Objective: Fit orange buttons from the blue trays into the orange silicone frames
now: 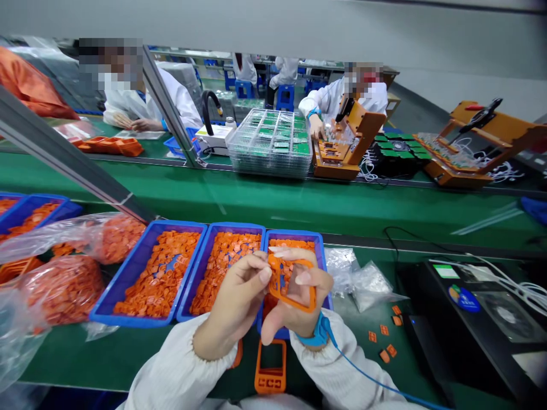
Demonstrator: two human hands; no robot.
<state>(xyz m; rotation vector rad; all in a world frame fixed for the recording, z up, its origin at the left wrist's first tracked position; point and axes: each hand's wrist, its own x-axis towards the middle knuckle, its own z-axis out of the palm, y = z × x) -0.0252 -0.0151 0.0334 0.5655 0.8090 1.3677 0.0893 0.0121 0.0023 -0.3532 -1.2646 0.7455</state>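
Observation:
An orange plastic frame (315,293) with a wide rectangular opening is held up between my two hands, over the blue trays. My left hand (237,296) pinches its left end between thumb and fingertips; whether a small part is also in that pinch is hidden. My right hand (305,287) grips the frame's right side with bent fingers, the thumb pointing down to the left. A blue wrist strap (318,333) with a cord circles my right wrist. Below my hands, a second orange frame (270,367) lies on the green table, beside another partly covered orange piece (237,354).
Blue trays of small orange pieces (147,273) stand in a row before me. Bags of orange parts (62,287) lie left. Clear plastic bags (370,285), loose orange pieces (384,330) and a black machine (478,324) are right. Co-workers sit across the green divider (192,188).

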